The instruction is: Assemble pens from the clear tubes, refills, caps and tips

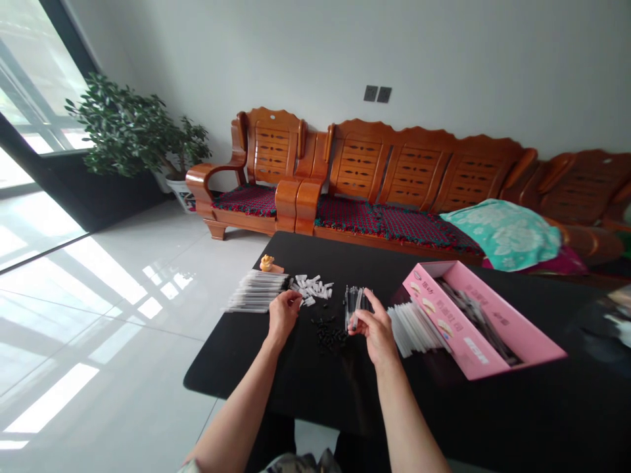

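Bare forearms [236,427] are extended over a black table [221,374]. A clear plastic tube [357,309] is pinched by the right hand [375,332]; fingers of the left hand [283,315] are bunched beside white plastic pieces [311,288], any grip unseen. Loose black parts [329,335] could be scattered if brushed by a wrist.

We log loose white plastic caps [311,288] heaped just beyond the left hand [284,316], small black pieces [329,334] scattered at their five o'clock, and clear slim tubes [355,307] standing nearly upright, pinched in the right hand [375,330].
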A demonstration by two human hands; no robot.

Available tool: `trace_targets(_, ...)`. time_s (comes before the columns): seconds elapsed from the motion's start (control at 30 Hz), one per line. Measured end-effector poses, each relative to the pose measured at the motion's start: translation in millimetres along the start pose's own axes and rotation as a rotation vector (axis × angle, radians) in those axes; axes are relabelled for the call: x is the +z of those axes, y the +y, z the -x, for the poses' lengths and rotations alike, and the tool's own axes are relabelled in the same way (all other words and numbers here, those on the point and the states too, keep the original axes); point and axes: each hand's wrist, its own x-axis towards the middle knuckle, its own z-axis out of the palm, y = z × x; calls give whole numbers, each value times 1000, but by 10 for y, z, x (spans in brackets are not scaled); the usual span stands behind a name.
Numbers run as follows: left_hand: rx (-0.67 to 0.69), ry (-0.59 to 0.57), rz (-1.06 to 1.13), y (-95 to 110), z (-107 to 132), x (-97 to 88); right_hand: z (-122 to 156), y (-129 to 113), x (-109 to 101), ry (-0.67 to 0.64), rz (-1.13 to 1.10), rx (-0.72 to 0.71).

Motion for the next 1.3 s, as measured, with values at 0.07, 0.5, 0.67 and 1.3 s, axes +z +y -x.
trace_targets(0.07,101,-9,-83,-10,-23,43,22,1,6,-59,-2,27)
trace_targets(0.5,232,-314,-712,-40,28,294,20,47,-16,-173,-171,38)
trace_targets(0.67,261,-333,-694,-67,91,277,12,57,3,-91,-174,-10)
trace_targets(1.3,-424,-260,884,165,134,287,17,99,48,-31,-179,-6)
